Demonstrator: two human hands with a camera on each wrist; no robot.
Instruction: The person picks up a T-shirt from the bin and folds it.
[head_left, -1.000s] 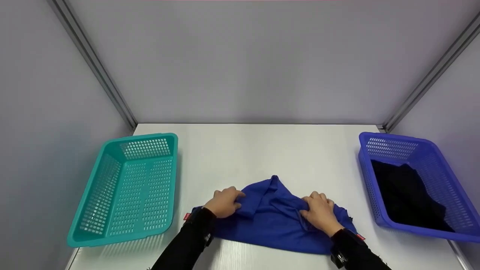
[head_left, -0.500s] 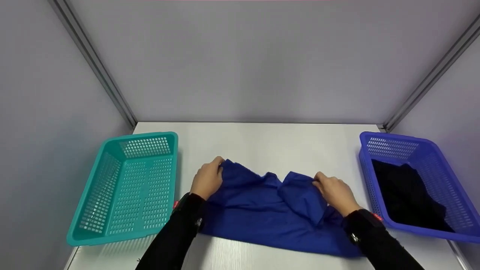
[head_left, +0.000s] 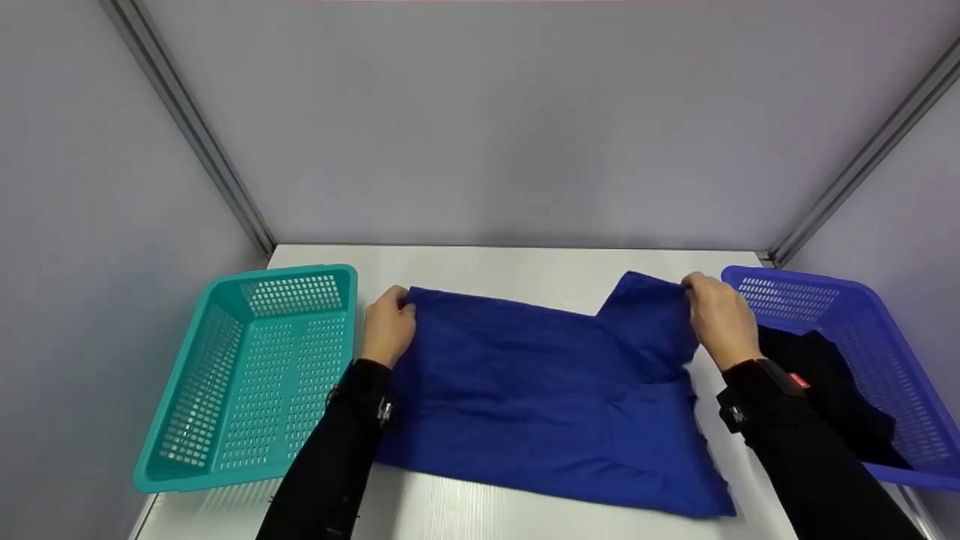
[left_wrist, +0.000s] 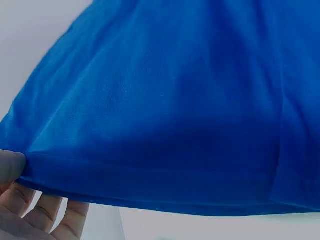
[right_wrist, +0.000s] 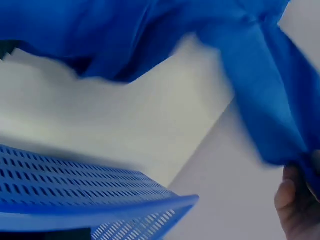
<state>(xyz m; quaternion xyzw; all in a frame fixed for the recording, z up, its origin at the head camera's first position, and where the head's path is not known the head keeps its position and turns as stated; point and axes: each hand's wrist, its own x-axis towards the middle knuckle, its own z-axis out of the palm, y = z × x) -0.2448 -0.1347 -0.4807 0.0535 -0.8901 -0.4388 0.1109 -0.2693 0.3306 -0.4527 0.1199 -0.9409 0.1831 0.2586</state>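
Observation:
A blue shirt (head_left: pixel 517 375) is spread across the white table, its far edge raised between both hands. My left hand (head_left: pixel 390 326) pinches the far left corner; in the left wrist view the thumb (left_wrist: pixel 10 166) presses on the stitched hem and the other fingers lie beneath it. At the far right, my right hand (head_left: pixel 721 319) grips the end of a narrow, sleeve-like part that stands up from the rest. The right wrist view has that part hanging from the hand (right_wrist: pixel 297 210), with some fingers cut off by the frame. Creases run across the near half of the shirt.
A green perforated basket (head_left: pixel 352 360) stands at the table's left side. On the right stands a purple-blue basket (head_left: pixel 870 300) with black cloth (head_left: pixel 832 382) inside; the right forearm passes over its near left corner. Grey panels (head_left: pixel 510 127) enclose the back and sides.
The shirt was bunched near the front of the table and is now stretched wide. Both hands have moved apart and away from me, and now grip its far corners.

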